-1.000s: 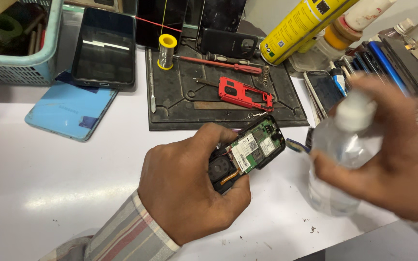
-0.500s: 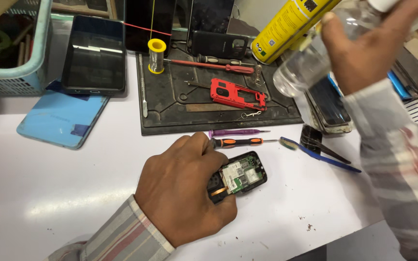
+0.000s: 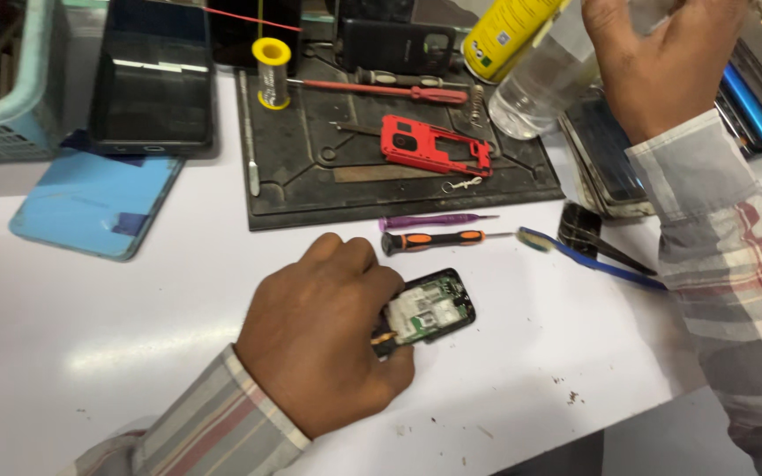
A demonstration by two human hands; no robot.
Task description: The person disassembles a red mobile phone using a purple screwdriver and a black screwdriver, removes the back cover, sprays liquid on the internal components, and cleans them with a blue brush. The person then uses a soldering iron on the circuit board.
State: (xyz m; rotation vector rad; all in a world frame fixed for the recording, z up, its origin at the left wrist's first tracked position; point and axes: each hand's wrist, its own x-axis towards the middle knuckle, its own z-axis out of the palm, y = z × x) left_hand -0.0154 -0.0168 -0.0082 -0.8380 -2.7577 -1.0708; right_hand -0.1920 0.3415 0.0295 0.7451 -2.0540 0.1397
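Our left hand (image 3: 328, 339) pins the small black opened phone with its bare green circuit board (image 3: 425, 310) on the white desk (image 3: 90, 326), near centre. Our right hand (image 3: 659, 66) grips one clear plastic bottle (image 3: 531, 88), far right. Tilted, it could spill onto the board. Two screwdrivers lie beside: purple (image 3: 434, 220) and orange-black (image 3: 434, 239).

Phone repair bench: screwdrivers (image 3: 438, 239), opened phones (image 3: 423, 310).
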